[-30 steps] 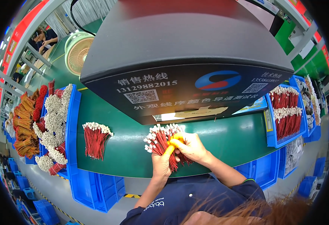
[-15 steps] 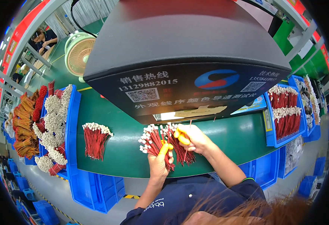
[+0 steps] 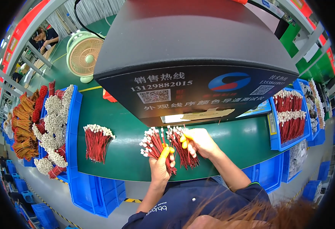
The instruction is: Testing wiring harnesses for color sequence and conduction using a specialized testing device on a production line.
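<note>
My left hand (image 3: 161,166), yellow covers on its fingers, is closed around a bundle of red wire leads (image 3: 150,144) whose white connectors fan out toward the upper left. My right hand (image 3: 201,142), also with yellow finger covers, pinches a thin red wire lead; its tip shows just above the fingertips. Under and beside the right hand, a second pile of red wire leads (image 3: 185,156) lies on the green table (image 3: 133,168), partly hidden by the fingers. Farther left rests a separate bunch of red wire leads (image 3: 97,145), white connectors at the far end.
A large black box-shaped machine (image 3: 190,49) overhangs the far side of the table. Blue bins of connector leads (image 3: 55,114) stand at the left, another blue bin (image 3: 274,129) at the right. A green fan (image 3: 84,57) sits behind; a person (image 3: 45,38) works far left.
The view has shifted a little, so the machine appears farther right and more of the fan shows. My right fingers have turned slightly beside the left hand, which keeps its bundle.
</note>
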Available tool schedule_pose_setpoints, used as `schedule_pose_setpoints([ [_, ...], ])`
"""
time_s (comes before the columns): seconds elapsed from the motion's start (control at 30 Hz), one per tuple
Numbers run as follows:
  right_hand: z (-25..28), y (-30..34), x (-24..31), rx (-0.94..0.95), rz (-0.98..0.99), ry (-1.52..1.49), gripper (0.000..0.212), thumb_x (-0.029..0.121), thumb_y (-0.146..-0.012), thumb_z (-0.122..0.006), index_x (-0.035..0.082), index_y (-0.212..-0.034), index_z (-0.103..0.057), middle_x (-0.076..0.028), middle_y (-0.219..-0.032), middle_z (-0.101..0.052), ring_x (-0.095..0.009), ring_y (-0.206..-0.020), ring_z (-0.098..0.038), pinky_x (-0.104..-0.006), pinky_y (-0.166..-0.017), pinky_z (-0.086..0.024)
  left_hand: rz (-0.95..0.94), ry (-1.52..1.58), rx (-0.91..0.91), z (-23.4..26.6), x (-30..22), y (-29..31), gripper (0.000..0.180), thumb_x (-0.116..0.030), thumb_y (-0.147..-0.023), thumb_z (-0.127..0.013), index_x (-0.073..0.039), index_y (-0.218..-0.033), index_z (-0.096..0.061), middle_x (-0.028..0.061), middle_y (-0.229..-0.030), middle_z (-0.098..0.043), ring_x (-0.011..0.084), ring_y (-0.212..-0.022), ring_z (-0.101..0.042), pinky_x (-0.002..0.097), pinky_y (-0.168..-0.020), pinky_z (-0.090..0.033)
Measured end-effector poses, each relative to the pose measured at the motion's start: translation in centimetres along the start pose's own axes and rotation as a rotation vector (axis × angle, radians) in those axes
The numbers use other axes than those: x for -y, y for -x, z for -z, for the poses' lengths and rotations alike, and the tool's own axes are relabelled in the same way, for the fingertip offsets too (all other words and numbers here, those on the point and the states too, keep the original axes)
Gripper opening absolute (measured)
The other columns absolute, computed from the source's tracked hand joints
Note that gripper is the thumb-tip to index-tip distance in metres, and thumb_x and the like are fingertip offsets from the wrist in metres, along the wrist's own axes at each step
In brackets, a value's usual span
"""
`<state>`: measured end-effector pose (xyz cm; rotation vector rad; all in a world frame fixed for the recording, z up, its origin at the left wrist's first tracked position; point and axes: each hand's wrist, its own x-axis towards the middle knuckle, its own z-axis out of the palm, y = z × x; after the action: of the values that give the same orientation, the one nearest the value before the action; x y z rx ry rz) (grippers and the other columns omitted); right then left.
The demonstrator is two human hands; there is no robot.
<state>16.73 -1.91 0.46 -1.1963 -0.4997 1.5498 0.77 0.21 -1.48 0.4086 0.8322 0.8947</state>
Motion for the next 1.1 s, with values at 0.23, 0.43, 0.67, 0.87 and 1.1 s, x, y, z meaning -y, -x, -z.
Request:
schedule_pose_setpoints([
  [0.23,-0.3,-0.6,-0.5,-0.151,0.097,0.086,0.022,0.018,-0.083,-0.047,-0.002,-0.075,-0.053,-0.008,-0.057,-0.054,-0.008,-0.032,-0.042,-0.019,-0.029,-0.033,0.012,-0.017,0.016,-0.2,0.4,0.2,0.013,-0.006,-0.079,-0.054,-0.005,-0.091,-0.048,0.0076,-0.074,-0.056,0.0114,-0.052,-0.048,0.0203,-0.035,-0.036],
  [0.43,-1.3,0.1,0.1,-0.23,0.072,0.462,0.021,0.018,-0.081,-0.052,-0.002,-0.083,-0.055,-0.006,-0.058,-0.053,-0.007,-0.036,-0.042,-0.0198,-0.034,-0.035,0.0,-0.052,0.006,-0.6,0.7,0.3,0.01,-0.004,-0.081,-0.053,-0.004,-0.091,-0.049,0.008,-0.074,-0.057,0.0093,-0.051,-0.049,0.0192,-0.036,-0.037],
  [0.67,-1.6,0.3,-1.3,-0.214,0.336,0.531,0.02,0.019,-0.082,-0.049,0.0,-0.079,-0.056,-0.004,-0.052,-0.051,-0.008,-0.042,-0.047,-0.0202,-0.038,-0.037,0.003,-0.112,-0.018,-1.7,1.3,0.6,0.014,-0.005,-0.081,-0.052,-0.001,-0.094,-0.052,0.0076,-0.074,-0.057,0.0101,-0.053,-0.051,0.019,-0.037,-0.038],
  [0.87,0.2,-0.6,-0.5,-0.111,0.089,0.1,0.022,0.02,-0.081,-0.049,0.001,-0.069,-0.053,-0.002,-0.042,-0.041,-0.009,-0.029,-0.037,-0.0197,-0.029,-0.03,0.025,-0.101,0.024,-0.9,0.7,0.5,0.014,-0.006,-0.081,-0.054,-0.001,-0.094,-0.052,0.0079,-0.075,-0.057,0.0105,-0.055,-0.051,0.0198,-0.038,-0.04],
  [1.1,-0.1,0.2,1.2,-0.093,0.002,0.401,0.02,0.019,-0.081,-0.05,0.001,-0.076,-0.056,-0.003,-0.049,-0.045,-0.009,-0.033,-0.04,-0.0206,-0.034,-0.035,0.012,-0.059,0.003,-0.8,0.7,0.3,0.012,-0.006,-0.08,-0.054,-0.002,-0.091,-0.051,0.0082,-0.075,-0.057,0.0103,-0.055,-0.05,0.0205,-0.039,-0.041],
])
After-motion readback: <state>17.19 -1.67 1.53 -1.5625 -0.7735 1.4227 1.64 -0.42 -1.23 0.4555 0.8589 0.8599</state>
